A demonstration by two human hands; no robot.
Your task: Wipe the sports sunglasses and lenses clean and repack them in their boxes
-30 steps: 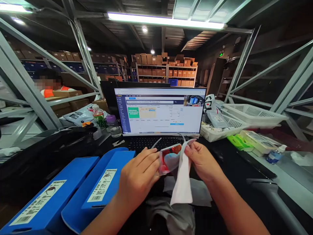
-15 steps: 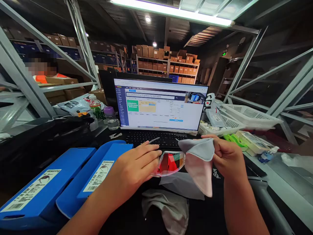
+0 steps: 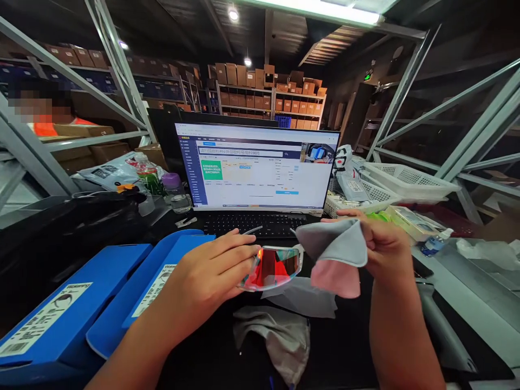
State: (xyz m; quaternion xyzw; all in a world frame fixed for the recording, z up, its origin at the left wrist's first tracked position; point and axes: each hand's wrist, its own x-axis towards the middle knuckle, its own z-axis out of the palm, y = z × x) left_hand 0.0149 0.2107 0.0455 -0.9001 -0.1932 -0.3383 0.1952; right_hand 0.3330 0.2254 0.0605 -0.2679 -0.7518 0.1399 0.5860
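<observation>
Between thumb and fingers, my left hand (image 3: 213, 265) grips one side of a pair of sunglasses (image 3: 280, 266) with a clear frame and red mirrored lens. My right hand (image 3: 384, 241) is closed around a grey cleaning cloth (image 3: 339, 244), which hangs in folds just right of the lens, its lower part reflecting pink. Cloth and lens look slightly apart. Under the glasses lies a thin whitish sheet (image 3: 312, 298). Nearer to me a crumpled grey fabric pouch (image 3: 280, 330) rests on the black table.
Two blue boxes (image 3: 109, 276) with white labels stand at left, one with its flap open. Behind my hands are a keyboard (image 3: 227, 223) and a lit monitor (image 3: 260, 173). White baskets (image 3: 406, 181), a small bottle (image 3: 435, 242) and a grey handheld device (image 3: 442, 330) are on the right.
My right hand and the cloth have moved slightly right, and the cloth has folded up shorter. The sunglasses and left hand sit a little further left as the view shifts.
</observation>
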